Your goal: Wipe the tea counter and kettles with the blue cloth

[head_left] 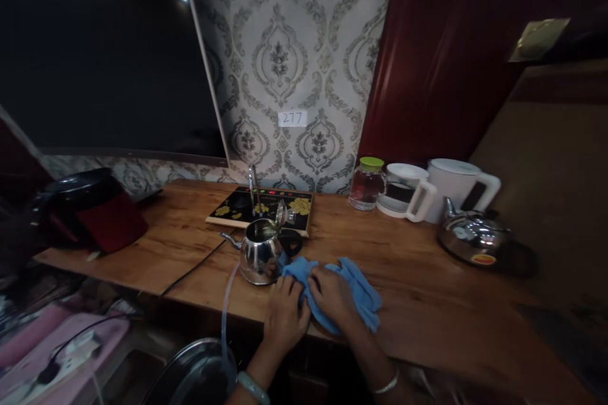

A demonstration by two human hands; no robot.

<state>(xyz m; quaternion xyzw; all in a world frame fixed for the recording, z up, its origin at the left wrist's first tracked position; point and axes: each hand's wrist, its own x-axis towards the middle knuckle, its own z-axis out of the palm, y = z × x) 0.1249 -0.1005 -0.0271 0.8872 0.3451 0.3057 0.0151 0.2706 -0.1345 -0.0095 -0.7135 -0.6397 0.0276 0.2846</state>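
A crumpled blue cloth [358, 288] lies on the wooden tabletop near its front edge. My right hand [332, 294] grips the middle of it with bent fingers. At the cloth's left edge, my left hand [285, 310] has its fingers curled over the fabric; the fingertips are partly hidden. Just beyond my left hand stands a small shiny metal kettle [259, 259], upright, its lid [284, 212] raised and its spout facing left. The cloth reaches the kettle's lower right side, under the black handle [291, 242].
Behind the kettle sits a black induction cooker [228, 205] with a metal tap. A glass jug [365, 186], white-handled pots and another kettle [470, 237] stand right. A red-black appliance [109, 215] is left. A clear hose [225, 310] hangs toward a metal basin [190, 370] below.
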